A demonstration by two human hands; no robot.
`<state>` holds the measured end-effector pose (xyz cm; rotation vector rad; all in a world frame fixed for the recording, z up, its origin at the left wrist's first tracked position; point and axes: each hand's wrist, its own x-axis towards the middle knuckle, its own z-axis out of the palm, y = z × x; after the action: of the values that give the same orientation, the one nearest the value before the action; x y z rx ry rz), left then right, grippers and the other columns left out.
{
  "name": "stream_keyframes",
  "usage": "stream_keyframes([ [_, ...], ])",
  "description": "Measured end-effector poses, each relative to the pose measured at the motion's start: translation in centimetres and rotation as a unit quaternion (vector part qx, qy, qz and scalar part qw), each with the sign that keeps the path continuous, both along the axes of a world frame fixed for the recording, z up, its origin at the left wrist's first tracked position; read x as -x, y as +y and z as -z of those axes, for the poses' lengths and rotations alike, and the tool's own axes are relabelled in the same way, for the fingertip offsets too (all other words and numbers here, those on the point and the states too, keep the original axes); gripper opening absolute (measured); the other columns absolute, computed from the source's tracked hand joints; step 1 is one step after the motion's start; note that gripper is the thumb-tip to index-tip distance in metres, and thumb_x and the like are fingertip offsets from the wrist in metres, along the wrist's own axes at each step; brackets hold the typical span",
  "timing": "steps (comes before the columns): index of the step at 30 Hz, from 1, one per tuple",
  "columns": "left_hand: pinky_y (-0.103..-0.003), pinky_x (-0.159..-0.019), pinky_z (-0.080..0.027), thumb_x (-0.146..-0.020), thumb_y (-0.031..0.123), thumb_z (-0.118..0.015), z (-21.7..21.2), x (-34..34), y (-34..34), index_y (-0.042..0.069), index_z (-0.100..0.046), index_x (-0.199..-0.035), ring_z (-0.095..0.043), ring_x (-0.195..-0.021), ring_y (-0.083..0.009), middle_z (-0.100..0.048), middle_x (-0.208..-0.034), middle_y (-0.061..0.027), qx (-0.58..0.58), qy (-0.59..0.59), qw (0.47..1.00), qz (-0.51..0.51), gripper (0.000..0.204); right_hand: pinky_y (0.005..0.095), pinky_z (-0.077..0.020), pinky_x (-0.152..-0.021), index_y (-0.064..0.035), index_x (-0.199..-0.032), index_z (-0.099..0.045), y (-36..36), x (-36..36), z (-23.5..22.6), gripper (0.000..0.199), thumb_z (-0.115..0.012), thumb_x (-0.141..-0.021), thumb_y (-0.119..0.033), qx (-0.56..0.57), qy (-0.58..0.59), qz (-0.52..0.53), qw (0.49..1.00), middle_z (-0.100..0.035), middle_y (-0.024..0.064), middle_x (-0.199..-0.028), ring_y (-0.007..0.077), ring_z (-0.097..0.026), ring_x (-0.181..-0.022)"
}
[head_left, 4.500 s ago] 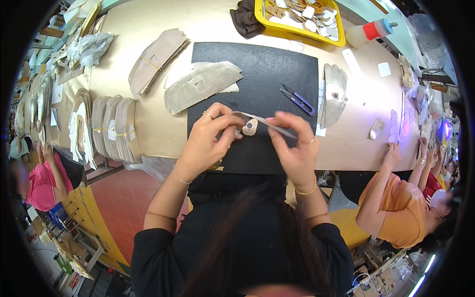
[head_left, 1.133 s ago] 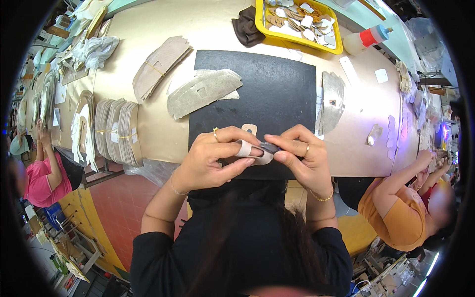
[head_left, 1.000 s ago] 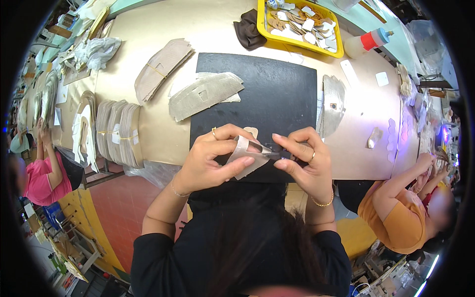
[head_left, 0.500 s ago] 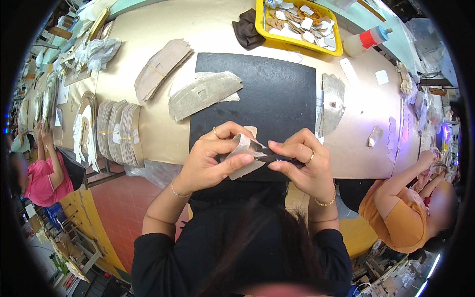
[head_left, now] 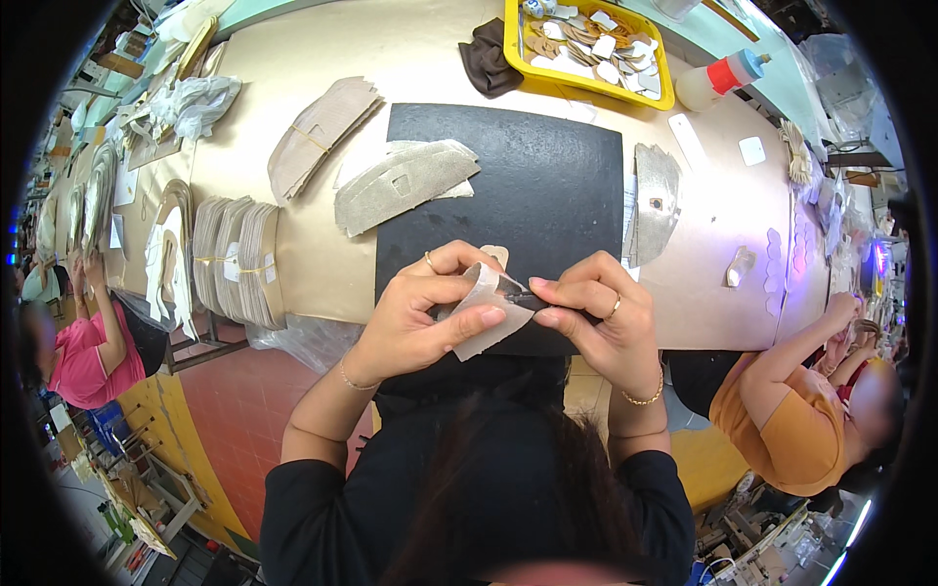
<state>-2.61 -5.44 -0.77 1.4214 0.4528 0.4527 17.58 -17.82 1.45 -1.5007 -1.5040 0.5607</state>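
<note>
Head view: left hand [head_left: 430, 313] pinches a pale beige cut fabric piece [head_left: 484, 311] over the near edge of the black rectangular mat [head_left: 547, 186], steadying it; right hand [head_left: 596, 317] closes on a thin dark tool [head_left: 528, 296] (kind unclear) touching that piece

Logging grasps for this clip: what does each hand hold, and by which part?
Left hand pinches a pale cut piece by its lower edge. Right hand grips a small dark tool at its handle end.
</note>
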Motion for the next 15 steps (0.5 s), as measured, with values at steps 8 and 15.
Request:
stream_keyframes([
  [8, -0.030, -0.085, -0.051, -0.088, 0.011, -0.077, -0.1, 0.0, 0.0, -0.003, -0.077, -0.098, -0.063, -0.098, -0.0172, -0.067, -0.112, -0.0100, -0.042, 0.009, 0.999, 0.011, 0.017, 0.0291, -0.0511, -0.058, -0.0076, -0.107, -0.077, -0.2, 0.2, 0.2, 0.029, -0.084, -0.079, -0.009, 0.004, 0.018, 0.002, 1.000, -0.065, 0.0056, -0.087, 0.0172, -0.064, -0.068],
  [15, -0.032, -0.083, -0.054, -0.087, 0.008, -0.077, -0.6, 0.0, -0.2, -0.001, -0.079, -0.098, -0.067, -0.098, -0.0187, -0.071, -0.108, -0.0102, -0.078, 0.028, 0.997, 0.004, 0.015, 0.0237, -0.0478, -0.068, -0.0034, -0.110, -0.076, 0.1, -0.4, 1.2, 0.026, -0.081, -0.087, -0.014, 0.079, 0.213, -0.001, 0.974, -0.064, 0.0050, -0.091, 0.0112, -0.061, -0.079],
])
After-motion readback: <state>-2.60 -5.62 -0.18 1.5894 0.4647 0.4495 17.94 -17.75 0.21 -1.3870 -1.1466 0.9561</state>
